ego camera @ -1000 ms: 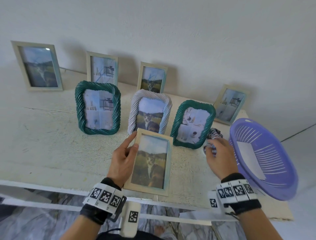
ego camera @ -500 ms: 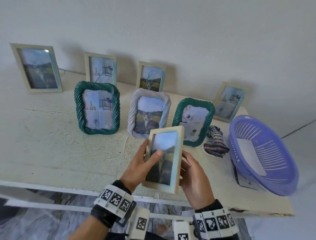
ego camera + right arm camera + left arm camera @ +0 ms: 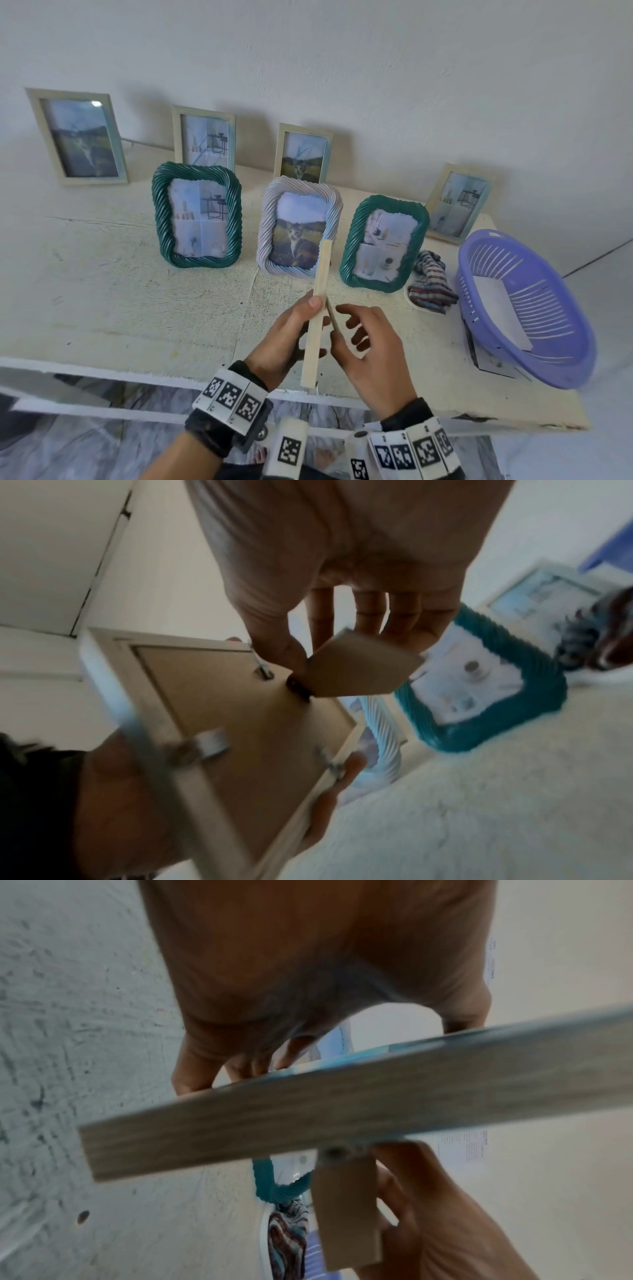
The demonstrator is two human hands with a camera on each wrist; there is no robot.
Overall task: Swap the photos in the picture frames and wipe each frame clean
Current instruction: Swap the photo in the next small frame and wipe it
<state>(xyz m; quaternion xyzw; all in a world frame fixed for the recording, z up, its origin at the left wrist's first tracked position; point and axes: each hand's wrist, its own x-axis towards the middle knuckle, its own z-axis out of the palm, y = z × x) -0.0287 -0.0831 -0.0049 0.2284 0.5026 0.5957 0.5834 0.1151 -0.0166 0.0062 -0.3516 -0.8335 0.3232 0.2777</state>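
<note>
A person stands at a pale worktop [image 3: 102, 308] set against a white wall, seen from above through a head camera.

Along the wall, from the left, four plain wooden frames lean upright: a large one [image 3: 77, 137], a smaller one [image 3: 204, 137], a third showing a cat [image 3: 303, 154], and a fourth at the far right [image 3: 457, 202]. In front of them stand three rope-patterned frames: a green one [image 3: 197, 214], a pale lilac one with a cat photo [image 3: 298, 228], and a second green one [image 3: 383, 243].

At centre foreground, above the worktop's near edge, the person holds a light wooden frame [image 3: 317, 315] turned edge-on to the head camera. The left hand [image 3: 284, 339] grips it, thumb on the near face and fingers curled round the other side. The right hand [image 3: 373, 349] is at the frame's back, and the wrist view shows its thumb and fingers pinching the brown cardboard stand flap [image 3: 359, 666], swung out from the backing board [image 3: 246, 723]. Small metal clips [image 3: 209, 744] sit along the backing's edge.

To the right, a striped cloth [image 3: 431, 286] lies bunched beside the second green frame. Just right of it sits a purple plastic basket [image 3: 534, 363] with white sheets inside.
</note>
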